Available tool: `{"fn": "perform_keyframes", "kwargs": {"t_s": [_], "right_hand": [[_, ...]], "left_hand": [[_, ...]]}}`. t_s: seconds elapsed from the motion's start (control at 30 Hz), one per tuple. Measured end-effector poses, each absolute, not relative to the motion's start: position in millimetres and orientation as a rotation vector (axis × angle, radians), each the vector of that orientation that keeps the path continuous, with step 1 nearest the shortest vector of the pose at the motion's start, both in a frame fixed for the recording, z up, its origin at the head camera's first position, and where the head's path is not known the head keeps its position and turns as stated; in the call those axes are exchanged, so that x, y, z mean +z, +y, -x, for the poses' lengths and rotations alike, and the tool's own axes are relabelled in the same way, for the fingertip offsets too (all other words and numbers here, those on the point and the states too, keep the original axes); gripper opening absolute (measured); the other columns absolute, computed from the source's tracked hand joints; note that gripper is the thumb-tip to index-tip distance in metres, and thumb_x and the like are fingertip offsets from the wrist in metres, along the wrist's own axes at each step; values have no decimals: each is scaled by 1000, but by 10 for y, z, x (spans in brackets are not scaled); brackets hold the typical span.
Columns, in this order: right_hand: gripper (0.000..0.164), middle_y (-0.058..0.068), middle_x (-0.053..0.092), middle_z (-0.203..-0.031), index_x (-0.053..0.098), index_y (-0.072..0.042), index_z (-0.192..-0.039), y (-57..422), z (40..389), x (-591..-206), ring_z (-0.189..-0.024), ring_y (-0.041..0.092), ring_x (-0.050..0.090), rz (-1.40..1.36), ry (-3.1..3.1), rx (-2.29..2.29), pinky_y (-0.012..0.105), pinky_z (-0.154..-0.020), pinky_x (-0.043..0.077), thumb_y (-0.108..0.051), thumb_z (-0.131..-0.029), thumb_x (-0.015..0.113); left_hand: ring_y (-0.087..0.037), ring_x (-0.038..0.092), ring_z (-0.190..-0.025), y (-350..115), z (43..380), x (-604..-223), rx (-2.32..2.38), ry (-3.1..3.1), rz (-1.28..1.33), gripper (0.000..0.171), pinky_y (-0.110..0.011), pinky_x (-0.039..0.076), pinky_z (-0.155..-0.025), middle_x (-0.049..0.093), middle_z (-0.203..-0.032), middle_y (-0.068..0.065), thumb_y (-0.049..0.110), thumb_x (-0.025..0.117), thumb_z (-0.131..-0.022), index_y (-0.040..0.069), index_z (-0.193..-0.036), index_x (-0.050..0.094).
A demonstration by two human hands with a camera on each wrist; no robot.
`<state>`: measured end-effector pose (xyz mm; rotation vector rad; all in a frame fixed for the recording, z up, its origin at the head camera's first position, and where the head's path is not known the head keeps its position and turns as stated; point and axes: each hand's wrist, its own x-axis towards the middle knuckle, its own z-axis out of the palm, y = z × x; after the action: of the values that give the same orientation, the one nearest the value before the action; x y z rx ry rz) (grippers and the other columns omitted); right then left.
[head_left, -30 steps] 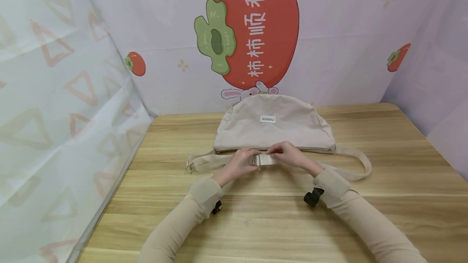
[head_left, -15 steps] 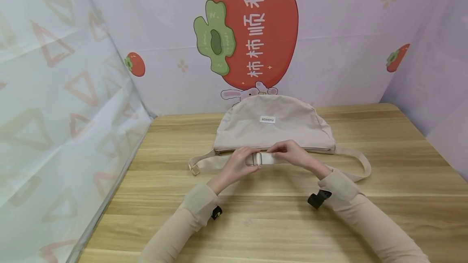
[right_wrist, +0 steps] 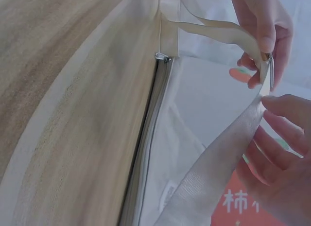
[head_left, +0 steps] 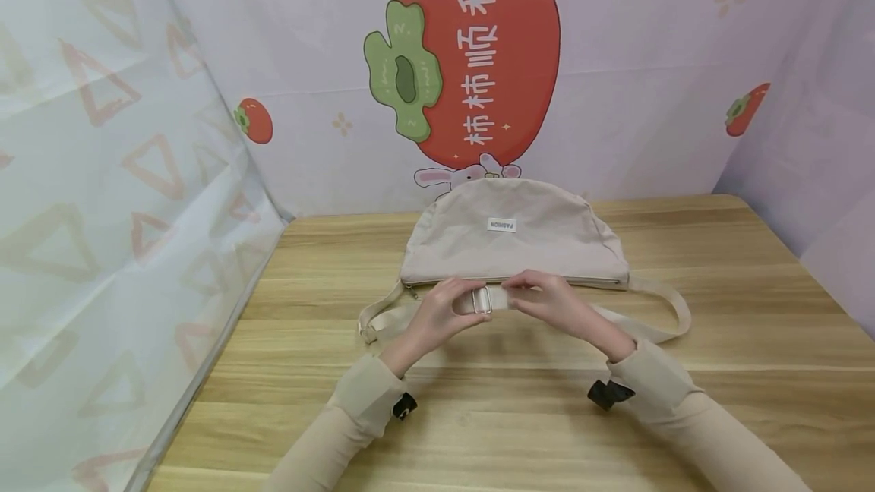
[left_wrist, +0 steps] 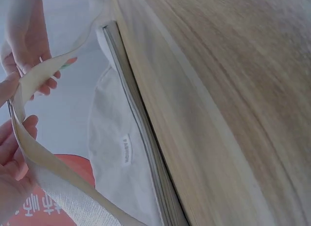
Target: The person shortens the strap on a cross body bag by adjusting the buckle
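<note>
A beige bag lies flat on the table, its printed label upside down in the head view. My left hand pinches the bag's strap at a metal slide buckle, thumb below and fingers above. Just right of the buckle, my right hand holds the same strap between thumb and fingers. In the right wrist view the buckle sits between both sets of fingertips, and the strap is lifted above the table. Another metal fitting hangs at the strap's left bend.
The strap's right side loops out over the wooden table. A zipper with a metal pull runs along the bag's near edge. A printed cloth hangs behind the table and another along its left side.
Both hands have come slightly nearer the body with the strap, and the right wrist has swung outward. The strap's left bend and its fitting have shifted right and nearer. The zipper pull now shows.
</note>
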<state>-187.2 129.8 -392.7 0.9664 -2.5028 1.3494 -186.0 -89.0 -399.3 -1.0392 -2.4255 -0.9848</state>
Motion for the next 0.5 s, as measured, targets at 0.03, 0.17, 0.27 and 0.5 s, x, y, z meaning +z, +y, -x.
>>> {"fn": "perform_keyframes", "kwargs": {"t_s": [0.03,0.17,0.27,0.5], "right_hand": [[22,9,64,-94,63,0,-98,1294,1854,-3924,-89,22,60,-979,-2482,1313,30,-74,50,-2,-76,67],[32,8,64,-97,61,0,-100,1280,1802,-3908,-92,21,59,-1015,-2437,1187,34,-80,48,-6,-71,73],[36,8,63,-97,60,0,-101,1273,1772,-3899,-93,22,58,-1015,-2417,1143,35,-81,47,-6,-68,75],[29,7,62,-93,62,-4,-91,1261,1736,-3937,-90,22,58,-1060,-2278,1106,30,-82,46,0,-65,75]], "left_hand": [[-16,56,-92,-891,1851,-3985,-998,-2416,1034,47,-24,47,-74,63,-101,-5,23,77,-67,4,-107,61],[-16,56,-91,-893,1827,-3959,-1047,-2383,1025,47,-27,48,-72,63,-100,-7,21,78,-66,3,-106,62],[-16,56,-91,-894,1812,-3949,-1082,-2370,1028,46,-30,48,-72,63,-101,-7,19,78,-66,3,-106,62],[-16,56,-93,-894,1768,-3928,-1174,-2356,1004,46,-37,49,-72,63,-103,-8,19,76,-67,4,-107,62]]}}
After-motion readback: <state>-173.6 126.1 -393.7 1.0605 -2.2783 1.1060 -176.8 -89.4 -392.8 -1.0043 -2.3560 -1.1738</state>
